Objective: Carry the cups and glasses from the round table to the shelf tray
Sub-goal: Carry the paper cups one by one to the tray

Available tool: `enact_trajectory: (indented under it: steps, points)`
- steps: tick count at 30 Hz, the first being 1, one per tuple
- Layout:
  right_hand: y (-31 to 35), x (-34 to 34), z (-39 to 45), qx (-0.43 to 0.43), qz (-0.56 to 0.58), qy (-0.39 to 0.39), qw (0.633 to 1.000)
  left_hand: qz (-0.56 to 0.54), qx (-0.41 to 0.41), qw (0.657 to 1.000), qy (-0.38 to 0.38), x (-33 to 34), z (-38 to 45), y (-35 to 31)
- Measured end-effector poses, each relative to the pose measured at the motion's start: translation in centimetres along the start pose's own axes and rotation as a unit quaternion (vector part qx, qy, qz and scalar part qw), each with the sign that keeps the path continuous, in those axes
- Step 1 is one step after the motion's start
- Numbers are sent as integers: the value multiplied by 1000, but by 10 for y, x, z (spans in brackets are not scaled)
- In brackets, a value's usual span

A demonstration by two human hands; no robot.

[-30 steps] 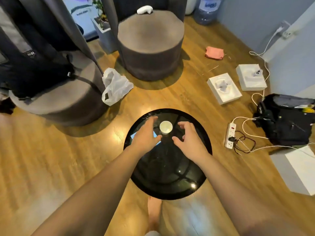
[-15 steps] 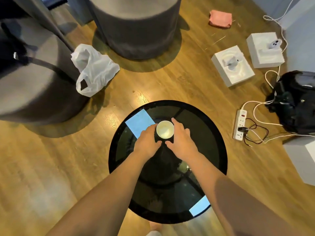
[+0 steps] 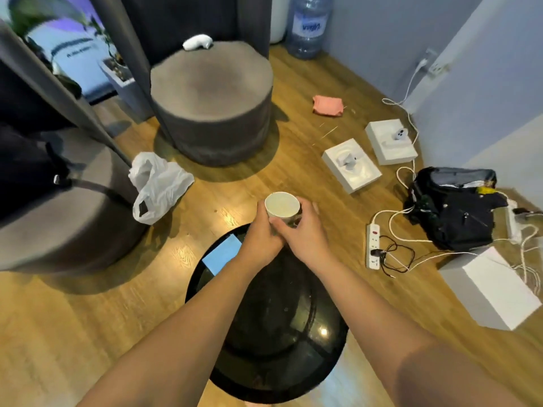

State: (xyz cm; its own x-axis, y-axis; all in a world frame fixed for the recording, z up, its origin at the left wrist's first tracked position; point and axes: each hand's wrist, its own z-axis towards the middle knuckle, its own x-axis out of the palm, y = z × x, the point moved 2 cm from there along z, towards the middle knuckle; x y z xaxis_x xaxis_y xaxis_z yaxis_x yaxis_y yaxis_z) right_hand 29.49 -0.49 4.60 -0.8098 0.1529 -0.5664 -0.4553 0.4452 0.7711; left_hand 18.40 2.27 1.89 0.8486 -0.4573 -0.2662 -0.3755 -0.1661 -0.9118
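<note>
Cup just came up off the round table, both hands clamped around it, left hand and right hand, heading toward 12 o'clock; shelf trip next, I'd guess.

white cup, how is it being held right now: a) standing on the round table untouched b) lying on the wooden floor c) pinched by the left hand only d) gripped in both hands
d: the white cup is clasped between the left hand and the right hand, raised off the black round table.
</note>
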Motion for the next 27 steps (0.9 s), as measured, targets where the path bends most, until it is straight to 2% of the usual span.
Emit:
enact_trajectory:
  steps: [5,9,13,15,20,25,27]
  points:
    - [105,-113,-25,-40,42,-72,996,-5,108,994,-24,-11,-12,-155]
    - [172,-205,-67,-102,53,-115,987,-1,190,982,-13,-12,-50,-271]
    - [217,-284,-117,-154,40,-138,978,-53,232,971,13,-2,-103,-363]
    - [229,-316,-145,-181,45,-147,971,-39,266,963,4,7,-130,-396]
    - [240,-368,-206,-215,64,-167,960,-28,288,957,3,32,-183,-451]
    - [233,-404,-254,-239,77,-177,952,28,333,942,-37,54,-223,-475]
    - [226,-413,-268,-236,81,-185,950,32,337,940,-31,64,-234,-476]
